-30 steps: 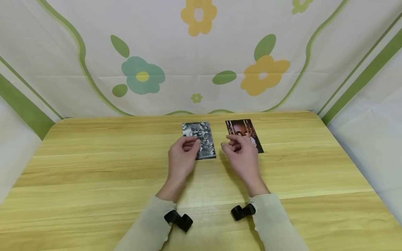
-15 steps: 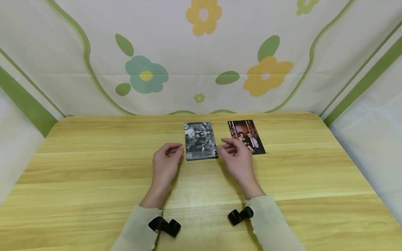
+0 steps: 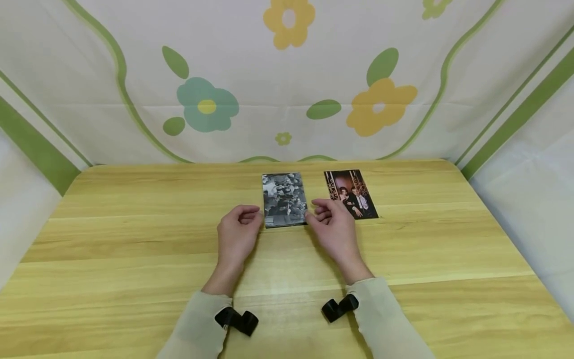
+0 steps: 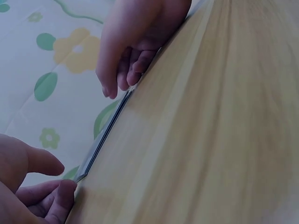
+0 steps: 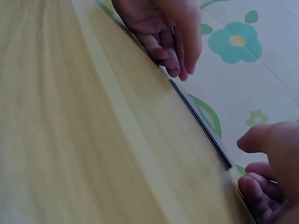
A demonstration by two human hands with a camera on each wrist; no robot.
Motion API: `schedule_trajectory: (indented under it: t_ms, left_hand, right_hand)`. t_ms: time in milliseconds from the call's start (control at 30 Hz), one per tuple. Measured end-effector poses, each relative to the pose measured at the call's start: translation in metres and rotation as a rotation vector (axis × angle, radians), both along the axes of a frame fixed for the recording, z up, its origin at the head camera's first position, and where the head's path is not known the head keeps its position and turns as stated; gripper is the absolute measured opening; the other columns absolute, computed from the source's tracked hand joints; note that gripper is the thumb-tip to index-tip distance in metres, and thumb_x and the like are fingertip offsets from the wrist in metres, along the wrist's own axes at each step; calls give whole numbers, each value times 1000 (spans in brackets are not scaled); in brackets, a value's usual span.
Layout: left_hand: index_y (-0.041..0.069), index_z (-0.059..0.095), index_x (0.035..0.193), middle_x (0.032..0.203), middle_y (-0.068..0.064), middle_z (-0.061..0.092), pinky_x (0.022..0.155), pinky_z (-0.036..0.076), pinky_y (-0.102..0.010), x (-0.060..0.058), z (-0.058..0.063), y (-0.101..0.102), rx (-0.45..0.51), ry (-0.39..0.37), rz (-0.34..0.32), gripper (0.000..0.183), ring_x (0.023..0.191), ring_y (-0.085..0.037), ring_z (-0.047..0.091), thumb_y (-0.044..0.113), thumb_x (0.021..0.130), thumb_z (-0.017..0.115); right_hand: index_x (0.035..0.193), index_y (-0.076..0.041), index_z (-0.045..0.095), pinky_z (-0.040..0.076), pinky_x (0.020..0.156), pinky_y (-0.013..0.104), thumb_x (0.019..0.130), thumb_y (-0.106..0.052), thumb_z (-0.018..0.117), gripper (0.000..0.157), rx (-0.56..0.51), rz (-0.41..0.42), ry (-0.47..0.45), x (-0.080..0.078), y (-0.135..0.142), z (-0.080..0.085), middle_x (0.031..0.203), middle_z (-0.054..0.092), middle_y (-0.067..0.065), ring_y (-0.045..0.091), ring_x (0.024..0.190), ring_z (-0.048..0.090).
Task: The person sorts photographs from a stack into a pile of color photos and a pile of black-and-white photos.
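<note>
With twelve o'clock toward the flowered cloth (image 3: 278,89), the black-and-white picture stack (image 3: 285,199) lies flat toward twelve on the wooden table (image 3: 134,259). A colour picture (image 3: 358,199) lies apart from it at about three o'clock, its near left part hidden by a hand. Around the stack, the left hand (image 3: 237,230) sits at eight o'clock and the right hand (image 3: 334,227) at four, both loosely curled, with a gap between thumb and fingers. Neither appears to grip anything; whether a fingertip brushes the stack's edge I cannot tell.

Seen edge-on from the wrists, the stack is thin, with dark and pale lines suggesting several layers. It should be light, and stiff enough to stay flat when lifted, though likely to bend if squeezed hard from both sides. The faces look smooth, so the layers may slide and fan out; corners would crease and prints smudge before anything broke. The safest hold seems to be on the long edges, at nine and three o'clock, with thumbs on top and fingertips under every layer, pressing lightly and evenly so the bottom sheets come along too
</note>
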State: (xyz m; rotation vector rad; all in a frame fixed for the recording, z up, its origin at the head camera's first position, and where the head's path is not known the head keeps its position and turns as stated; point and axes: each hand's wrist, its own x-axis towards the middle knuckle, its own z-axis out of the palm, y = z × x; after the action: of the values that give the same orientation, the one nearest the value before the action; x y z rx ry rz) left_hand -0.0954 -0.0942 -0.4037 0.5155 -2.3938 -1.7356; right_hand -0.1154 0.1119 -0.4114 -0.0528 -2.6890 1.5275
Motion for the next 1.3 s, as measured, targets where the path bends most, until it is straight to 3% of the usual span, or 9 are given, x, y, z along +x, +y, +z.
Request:
schedule_trajectory:
  t_ms: [200,567,1300]
  left_hand:
    - [-1,78,117,101,-18,78,77,55,-27,-2,-3,4,-78,31,-24,24,89,-27,71,9,95,76]
    - [-6,76,126,94,-15,67,75,52,-31,-2,-7,6,-250,99,-134,41,82,-25,64,7,88,83]
    - [-1,79,125,92,-13,68,68,45,-24,0,-8,9,-252,117,-98,37,76,-19,58,5,89,82]
  right_hand:
    - [137,-6,70,52,90,34,93,-24,84,50,112,17,-8,2,-8,-1,113,58,7,22,101,58]
    - [139,-8,72,50,88,37,93,-28,83,51,190,6,19,5,-12,-2,110,55,6,23,99,56]
    - [140,-8,71,53,93,41,92,-25,84,52,199,23,62,5,-11,-5,112,59,7,24,103,62]
